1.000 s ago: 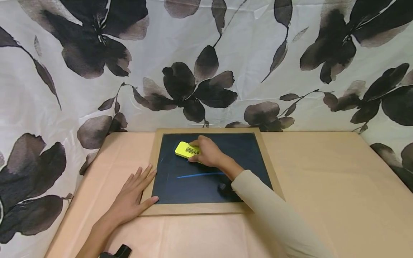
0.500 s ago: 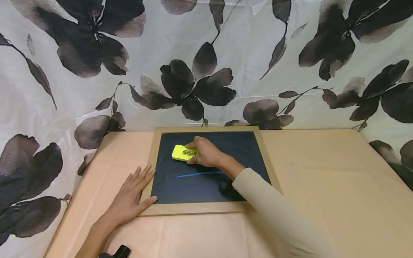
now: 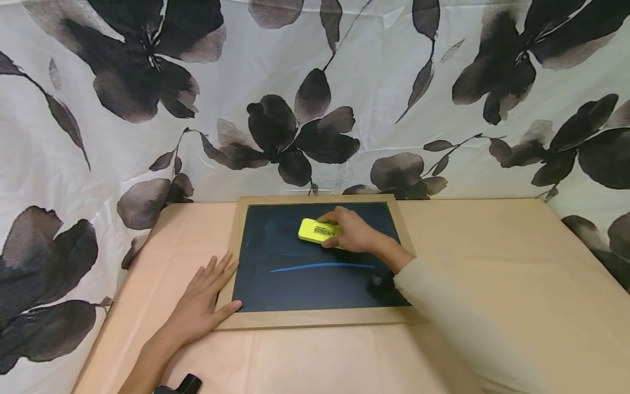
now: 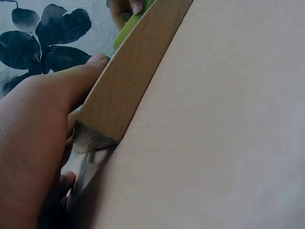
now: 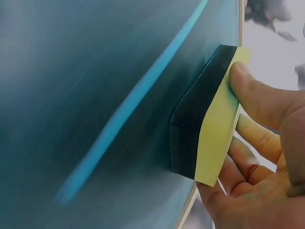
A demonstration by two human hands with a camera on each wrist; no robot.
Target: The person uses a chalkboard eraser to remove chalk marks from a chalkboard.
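My right hand (image 3: 356,232) grips a yellow magnetic board eraser (image 3: 317,231) between thumb and fingers. In the right wrist view, the dark felt side of the eraser (image 5: 202,112) faces the board. The wood-framed chalkboard (image 3: 315,290) lies on the table, with a long blue line (image 3: 320,265) drawn across it below the eraser. A faint short blue trace (image 3: 292,255) shows just above that line. With fingers spread, my left hand (image 3: 202,298) rests along the left side of the frame, its thumb on the lower left corner. The left wrist view shows the frame's wooden edge (image 4: 128,71) beside the thumb.
A light tan cover lies over the table (image 3: 497,262) around the board. Behind it hangs a white curtain (image 3: 384,98) with dark flowers. A black wrist device (image 3: 187,384) shows under the left forearm. A second dark device (image 3: 381,282) sits below the right wrist.
My right hand first moved the eraser slightly left, then right across the upper board. More of the blue line's right end now shows. The left hand has stayed in place.
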